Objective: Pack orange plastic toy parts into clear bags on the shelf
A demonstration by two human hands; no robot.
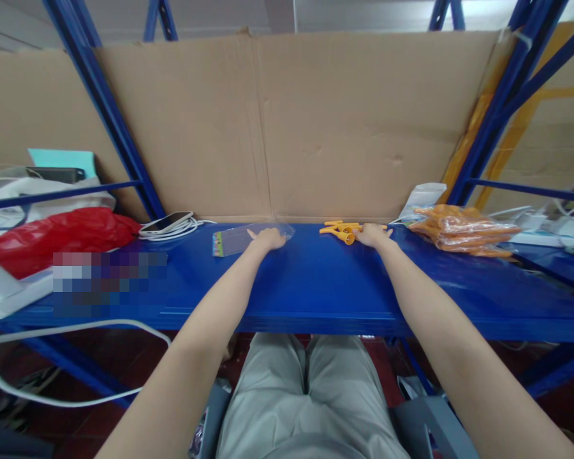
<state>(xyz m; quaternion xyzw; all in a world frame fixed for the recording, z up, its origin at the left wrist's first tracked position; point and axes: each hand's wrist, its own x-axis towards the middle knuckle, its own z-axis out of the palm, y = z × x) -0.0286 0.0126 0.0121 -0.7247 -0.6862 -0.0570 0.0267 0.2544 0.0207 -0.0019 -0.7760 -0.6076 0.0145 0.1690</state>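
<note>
My left hand [266, 239] rests on the blue shelf [316, 287], its fingers lying on a clear plastic bag [239, 240] with a coloured header strip at its left end. My right hand [373, 235] lies at the back of the shelf, fingers touching a small heap of yellow-orange plastic pieces [343, 231]. Whether those fingers grip a piece is hidden. Both forearms stretch forward over the shelf's front edge.
A pile of filled bags of orange pieces [462, 229] lies at right, with white bags [423, 197] behind. A phone [166, 221] with white cables, a red bag [52, 239] and clutter sit at left. A cardboard sheet [287, 127] backs the shelf between blue rack posts [105, 108].
</note>
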